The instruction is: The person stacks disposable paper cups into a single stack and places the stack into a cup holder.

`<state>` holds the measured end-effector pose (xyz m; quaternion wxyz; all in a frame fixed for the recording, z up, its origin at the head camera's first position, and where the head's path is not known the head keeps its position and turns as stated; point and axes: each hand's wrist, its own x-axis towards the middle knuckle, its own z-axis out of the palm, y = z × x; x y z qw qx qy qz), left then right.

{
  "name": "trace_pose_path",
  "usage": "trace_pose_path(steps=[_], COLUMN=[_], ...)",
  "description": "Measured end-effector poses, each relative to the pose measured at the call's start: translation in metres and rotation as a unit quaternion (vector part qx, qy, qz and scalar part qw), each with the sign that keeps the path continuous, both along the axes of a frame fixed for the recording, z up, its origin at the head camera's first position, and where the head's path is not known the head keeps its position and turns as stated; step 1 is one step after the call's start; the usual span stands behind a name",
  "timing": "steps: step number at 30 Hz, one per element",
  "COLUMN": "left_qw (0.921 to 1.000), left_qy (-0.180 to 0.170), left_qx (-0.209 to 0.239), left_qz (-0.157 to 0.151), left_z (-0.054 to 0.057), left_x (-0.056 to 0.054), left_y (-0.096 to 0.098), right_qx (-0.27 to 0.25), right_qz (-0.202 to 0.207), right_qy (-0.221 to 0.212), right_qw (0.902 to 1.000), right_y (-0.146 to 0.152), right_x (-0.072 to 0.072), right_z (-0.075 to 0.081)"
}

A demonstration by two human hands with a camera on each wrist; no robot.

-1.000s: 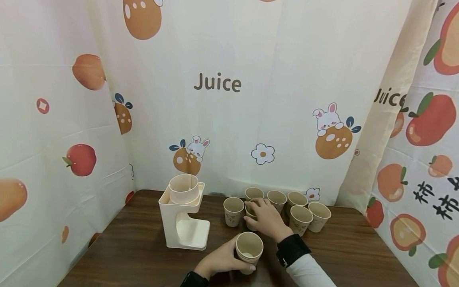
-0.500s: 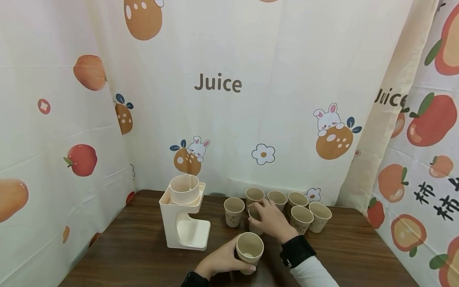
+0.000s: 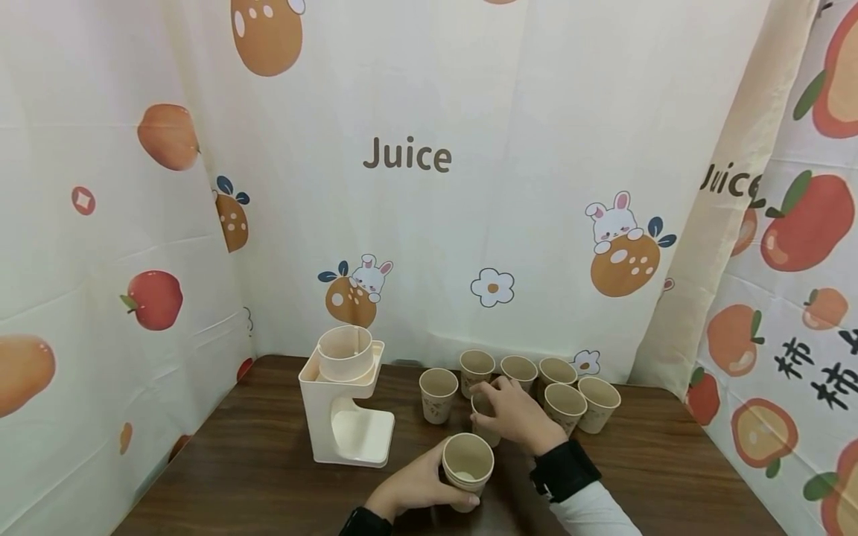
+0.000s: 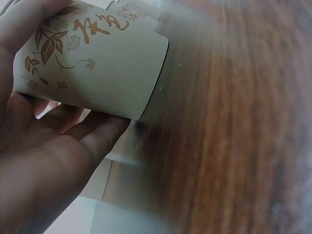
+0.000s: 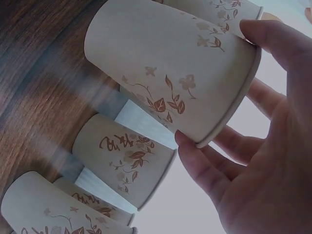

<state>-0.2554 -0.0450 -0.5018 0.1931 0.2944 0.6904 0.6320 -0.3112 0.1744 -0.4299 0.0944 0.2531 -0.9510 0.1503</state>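
Note:
My left hand (image 3: 417, 482) grips a short stack of beige paper cups (image 3: 467, 476) near the front of the table, with nested rims visible. In the left wrist view, the outer paper cup (image 4: 97, 68) shows brown leaf print and lettering, with fingers wrapped below it and the thumb over it. Just behind the stack, my right hand (image 3: 521, 418) pinches another paper cup (image 5: 165, 68) at its rim, thumb on one side and fingertips on the other. That cup is upright, partly covered by the hand in the head view.
A cream-coloured machine (image 3: 323, 417) with a round top container (image 3: 344, 357) stands at left on the brown wooden table (image 3: 255, 461). One paper cup (image 3: 439, 398) is behind the hands at left, another cup (image 3: 477, 365) farther back. Several more cups (image 3: 599, 406) cluster at right.
The right hand has shifted right and a little toward the body, and the cup it pinches has moved with it, away from the left cup. The left hand and its stack stay put.

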Motion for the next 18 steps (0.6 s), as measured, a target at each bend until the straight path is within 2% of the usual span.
trace_pose_path(steps=[10, 18], left_qw=[1.0000, 1.0000], left_qy=[0.002, -0.003], left_qx=[-0.008, -0.008], left_qz=[0.005, 0.002], left_z=[0.000, 0.001], left_x=[0.001, 0.001], left_y=[0.002, 0.001], right_qx=[-0.002, -0.017], right_qz=[0.020, 0.049], right_qy=[0.018, 0.048], right_qw=[0.9996, 0.9975], right_y=[0.006, 0.007], right_x=[0.002, 0.009], right_z=[-0.006, 0.004])
